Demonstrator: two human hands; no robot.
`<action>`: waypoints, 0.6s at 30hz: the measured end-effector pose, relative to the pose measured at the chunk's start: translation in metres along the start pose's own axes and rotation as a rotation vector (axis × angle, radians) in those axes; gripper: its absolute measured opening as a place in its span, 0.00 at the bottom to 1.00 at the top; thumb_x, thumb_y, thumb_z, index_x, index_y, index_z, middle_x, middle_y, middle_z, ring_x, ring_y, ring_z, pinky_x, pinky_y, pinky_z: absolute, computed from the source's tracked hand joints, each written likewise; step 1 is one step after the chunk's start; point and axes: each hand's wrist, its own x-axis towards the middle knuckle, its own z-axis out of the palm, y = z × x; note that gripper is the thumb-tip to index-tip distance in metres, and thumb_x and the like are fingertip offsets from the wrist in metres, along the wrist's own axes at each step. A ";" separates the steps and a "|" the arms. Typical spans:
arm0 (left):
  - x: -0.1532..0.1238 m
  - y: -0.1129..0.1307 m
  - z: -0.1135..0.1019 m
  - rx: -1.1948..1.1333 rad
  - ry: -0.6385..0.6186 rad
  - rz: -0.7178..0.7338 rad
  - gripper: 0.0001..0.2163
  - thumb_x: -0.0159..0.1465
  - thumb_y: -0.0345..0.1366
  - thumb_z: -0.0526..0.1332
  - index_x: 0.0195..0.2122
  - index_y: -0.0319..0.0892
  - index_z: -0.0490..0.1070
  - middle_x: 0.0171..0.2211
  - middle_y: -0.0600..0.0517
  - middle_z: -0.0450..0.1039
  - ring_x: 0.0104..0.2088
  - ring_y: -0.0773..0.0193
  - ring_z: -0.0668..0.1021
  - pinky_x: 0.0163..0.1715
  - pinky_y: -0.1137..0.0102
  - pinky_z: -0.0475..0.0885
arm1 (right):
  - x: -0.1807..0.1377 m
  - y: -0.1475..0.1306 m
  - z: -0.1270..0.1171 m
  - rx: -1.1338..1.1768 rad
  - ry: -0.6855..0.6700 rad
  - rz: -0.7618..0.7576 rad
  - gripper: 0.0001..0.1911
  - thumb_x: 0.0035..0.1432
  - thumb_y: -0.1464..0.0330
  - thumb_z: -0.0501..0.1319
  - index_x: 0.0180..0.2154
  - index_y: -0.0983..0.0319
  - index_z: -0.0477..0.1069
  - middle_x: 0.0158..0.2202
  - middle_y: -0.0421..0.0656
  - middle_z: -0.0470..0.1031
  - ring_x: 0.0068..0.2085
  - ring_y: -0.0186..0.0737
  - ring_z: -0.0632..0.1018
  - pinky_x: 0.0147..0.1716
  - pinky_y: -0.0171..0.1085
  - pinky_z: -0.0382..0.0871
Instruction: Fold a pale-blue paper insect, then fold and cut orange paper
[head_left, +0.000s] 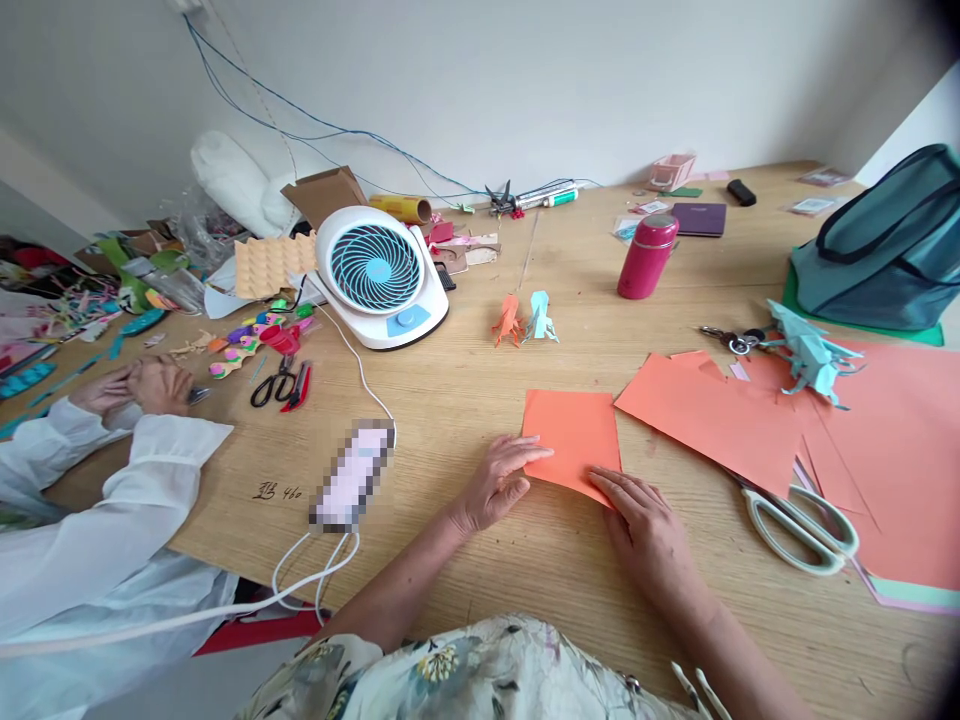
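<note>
A square sheet of orange paper lies on the table in front of me. My left hand rests at its left edge, fingers stretched over the paper and thumb apart. On the lower right corner, my right hand lies with its fingers extended over the sheet; its thumb is mostly hidden. The paper's near edge bends slightly. Beyond it stand two small folded paper figures, one orange and one light blue. More orange paper lies to the right, partly over white-handled scissors.
A larger blue folded paper insect sits on the sheets at right, near a teal bag. Behind are a magenta flask and a white fan. A phone with cables lies left, near a co-worker's hands.
</note>
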 end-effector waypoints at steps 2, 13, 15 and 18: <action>-0.002 -0.006 -0.001 0.035 -0.017 0.012 0.30 0.66 0.60 0.51 0.60 0.44 0.69 0.57 0.44 0.74 0.63 0.49 0.69 0.65 0.54 0.56 | 0.000 0.001 -0.001 0.020 0.004 0.012 0.22 0.64 0.76 0.51 0.57 0.63 0.70 0.55 0.49 0.77 0.55 0.47 0.76 0.52 0.48 0.70; 0.020 -0.033 0.001 -0.009 0.056 0.114 0.07 0.66 0.36 0.61 0.34 0.45 0.79 0.36 0.49 0.84 0.45 0.57 0.83 0.49 0.62 0.73 | -0.003 0.011 -0.011 0.121 -0.082 -0.092 0.20 0.68 0.73 0.52 0.58 0.60 0.69 0.59 0.48 0.74 0.60 0.47 0.72 0.56 0.50 0.69; 0.022 -0.034 0.002 -0.022 0.065 0.106 0.07 0.66 0.37 0.62 0.34 0.44 0.79 0.36 0.49 0.84 0.43 0.58 0.84 0.48 0.63 0.73 | -0.003 0.012 -0.011 0.154 -0.078 -0.064 0.19 0.68 0.72 0.53 0.58 0.59 0.69 0.59 0.47 0.74 0.60 0.48 0.72 0.56 0.50 0.69; 0.021 -0.034 0.003 -0.030 0.069 0.084 0.07 0.65 0.38 0.63 0.34 0.43 0.79 0.36 0.47 0.84 0.41 0.58 0.84 0.47 0.62 0.72 | -0.002 0.011 -0.014 0.199 -0.063 -0.030 0.18 0.68 0.71 0.55 0.57 0.56 0.71 0.57 0.46 0.75 0.59 0.48 0.73 0.55 0.50 0.70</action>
